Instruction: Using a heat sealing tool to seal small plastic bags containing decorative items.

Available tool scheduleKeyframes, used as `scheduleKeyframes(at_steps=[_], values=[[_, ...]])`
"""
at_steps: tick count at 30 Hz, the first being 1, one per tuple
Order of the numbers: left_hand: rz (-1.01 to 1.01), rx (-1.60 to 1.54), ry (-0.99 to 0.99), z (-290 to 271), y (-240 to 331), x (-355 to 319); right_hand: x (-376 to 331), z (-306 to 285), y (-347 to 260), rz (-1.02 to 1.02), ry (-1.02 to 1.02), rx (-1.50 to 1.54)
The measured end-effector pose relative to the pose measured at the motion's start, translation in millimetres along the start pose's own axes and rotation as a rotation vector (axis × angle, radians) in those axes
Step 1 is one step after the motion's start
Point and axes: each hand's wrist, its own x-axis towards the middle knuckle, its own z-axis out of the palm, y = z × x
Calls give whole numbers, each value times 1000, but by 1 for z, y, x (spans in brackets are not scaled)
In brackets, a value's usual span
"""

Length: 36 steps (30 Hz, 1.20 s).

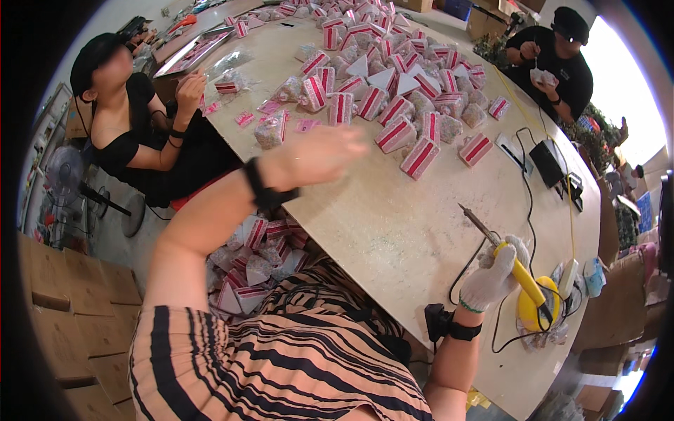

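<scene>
In a white knit glove, my right hand is closed around the yellow handle of a soldering iron. Its metal tip points up and to the left, above the table. My left hand, bare and smeared by motion, reaches over the table; its fingers are too blurred to read. Nearest to it are wedge-shaped pieces like cake slices, with pink and white striped sides and glittery clear parts. Many more lie heaped across the far table. One separate slice lies to the right of the left hand.
The pale table carries scattered glitter bits. A yellow round stand, cords and a black box sit at the right. More wedges fill a spot below the table's left edge. Co-workers sit at left and far right. Cardboard boxes are stacked at left.
</scene>
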Motion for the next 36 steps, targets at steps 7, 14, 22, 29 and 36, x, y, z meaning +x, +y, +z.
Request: scheduleKeyframes(at_steps=[7,14,22,29,36], values=[[274,186,134,94,12,129,4,-6,7,-155,117,-99],[143,93,87,83,19,143,1,-10,7,-201,113,-95],[-618,-1546,-210,103,49,102,-7,-3,3,-68,-34,-34],[-680,-1849,-166,106,53,96,-12,-3,12,-3,-151,-62],[-557,-1737,-215,115,50,94,-12,-3,16,69,-170,-91]])
